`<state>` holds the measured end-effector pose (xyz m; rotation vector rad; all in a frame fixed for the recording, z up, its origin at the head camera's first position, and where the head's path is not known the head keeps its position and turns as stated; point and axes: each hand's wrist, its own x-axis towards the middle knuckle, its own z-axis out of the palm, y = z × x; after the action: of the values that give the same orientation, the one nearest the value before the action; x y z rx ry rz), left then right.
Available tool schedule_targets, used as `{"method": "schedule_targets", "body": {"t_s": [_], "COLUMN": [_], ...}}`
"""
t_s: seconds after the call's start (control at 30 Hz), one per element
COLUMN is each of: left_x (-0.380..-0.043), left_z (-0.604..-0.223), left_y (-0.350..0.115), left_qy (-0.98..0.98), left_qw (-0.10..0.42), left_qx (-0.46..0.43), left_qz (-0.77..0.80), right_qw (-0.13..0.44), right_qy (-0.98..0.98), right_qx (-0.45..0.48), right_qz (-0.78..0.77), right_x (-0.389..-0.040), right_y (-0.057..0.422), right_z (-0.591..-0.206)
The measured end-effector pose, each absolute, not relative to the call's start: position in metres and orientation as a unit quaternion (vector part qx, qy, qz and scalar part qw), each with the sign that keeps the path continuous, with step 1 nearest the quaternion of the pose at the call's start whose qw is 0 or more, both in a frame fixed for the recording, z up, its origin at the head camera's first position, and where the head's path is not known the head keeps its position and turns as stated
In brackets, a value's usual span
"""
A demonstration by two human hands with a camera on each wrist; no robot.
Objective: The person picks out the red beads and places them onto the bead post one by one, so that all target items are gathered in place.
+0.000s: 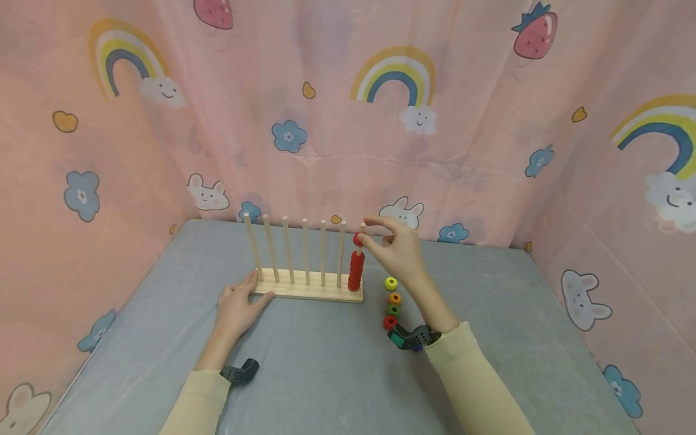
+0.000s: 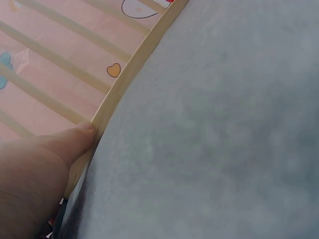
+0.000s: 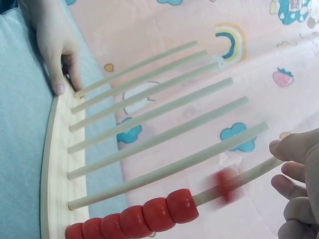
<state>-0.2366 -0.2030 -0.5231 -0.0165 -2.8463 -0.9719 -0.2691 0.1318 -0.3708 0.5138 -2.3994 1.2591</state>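
Note:
A wooden peg rack with a row of upright pegs stands on the table. My left hand holds its left end, the thumb against the front edge and the fingers round the end. Several red beads are stacked on the rightmost peg. Above them, one more red bead is blurred on the same peg, apart from the stack. My right hand is at the top of that peg, thumb and fingers parted, with the bead below its fingertips in the right wrist view.
Right of the rack lies a line of loose beads: yellow, orange, green and red. A blue one is partly hidden under the right wrist's camera. Behind the grey table hangs a pink patterned curtain.

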Motion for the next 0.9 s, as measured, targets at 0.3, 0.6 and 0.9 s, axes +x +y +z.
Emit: {"method": "schedule_targets", "body": {"t_s": [0.3,0.6,0.9], "left_x": [-0.236,-0.237,-0.237], "left_z": [-0.521,-0.522,-0.522], "left_y": [-0.204,-0.205,-0.205], "left_qy": [-0.945,-0.943,-0.943], "left_qw": [0.054,0.056,0.057], "left_qx": [-0.002,-0.002,-0.002], "left_qz": [-0.323,-0.327,-0.328], "right_qw": [0.193,0.198,0.189], "right_qy": [-0.857,-0.852,-0.862], "right_qx": [0.181,0.195,0.177], "right_qz": [0.442,0.445,0.436], "right_x": [-0.269,-0.266,-0.253], "right_y": [0.131,0.137,0.164], "right_z": [-0.369,-0.373,-0.397]}}
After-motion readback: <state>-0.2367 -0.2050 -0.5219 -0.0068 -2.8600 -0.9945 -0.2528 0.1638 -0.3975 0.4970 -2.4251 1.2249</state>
